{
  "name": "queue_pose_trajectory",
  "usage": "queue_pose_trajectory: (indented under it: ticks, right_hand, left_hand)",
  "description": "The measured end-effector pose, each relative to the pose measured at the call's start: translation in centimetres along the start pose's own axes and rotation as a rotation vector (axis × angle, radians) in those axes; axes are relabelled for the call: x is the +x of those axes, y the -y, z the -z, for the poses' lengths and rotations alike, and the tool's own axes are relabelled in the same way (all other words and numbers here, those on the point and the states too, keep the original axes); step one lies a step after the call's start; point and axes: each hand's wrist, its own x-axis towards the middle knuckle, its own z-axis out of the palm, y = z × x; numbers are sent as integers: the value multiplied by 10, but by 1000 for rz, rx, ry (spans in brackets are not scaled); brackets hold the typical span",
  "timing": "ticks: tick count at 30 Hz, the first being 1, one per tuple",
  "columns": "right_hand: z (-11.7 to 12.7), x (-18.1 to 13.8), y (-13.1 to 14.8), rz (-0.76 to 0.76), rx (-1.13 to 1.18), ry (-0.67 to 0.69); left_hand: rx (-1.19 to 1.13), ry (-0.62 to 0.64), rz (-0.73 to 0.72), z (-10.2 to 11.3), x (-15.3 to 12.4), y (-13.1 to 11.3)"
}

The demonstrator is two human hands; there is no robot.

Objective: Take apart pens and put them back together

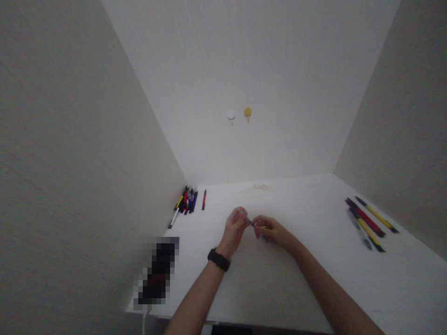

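Note:
Both my hands meet over the middle of the white table (307, 204). My left hand (235, 228), with a black watch on the wrist, is closed in a pinch on one end of a thin dark pen (250, 223). My right hand (270, 230) is closed on the pen's other end. The pen lies slantwise between the two hands, just above the table top.
A bunch of pens (186, 201) in mixed colours lies at the back left corner, with one red pen (204, 199) beside it. Several long red, yellow and black pens (366, 219) lie at the right. A blurred dark object (157, 272) sits at the front left. Two wall hooks (239, 114) hang ahead.

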Motion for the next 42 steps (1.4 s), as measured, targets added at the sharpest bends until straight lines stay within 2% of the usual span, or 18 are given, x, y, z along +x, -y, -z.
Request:
queue_pose_trajectory:
  ticks: [8, 19, 26, 42]
  right_hand:
    - [1, 2, -1, -22, 21, 16]
    - [1, 2, -3, -21, 4, 29]
    - [1, 1, 1, -7, -42, -53]
    - [0, 0, 3, -25, -25, 3]
  left_hand:
    - [18, 5, -14, 6, 3, 6]
    - [-24, 51, -40, 2, 0, 3]
    - [-9, 33, -37, 2, 0, 1]
    - [100, 2, -64, 1, -1, 1]
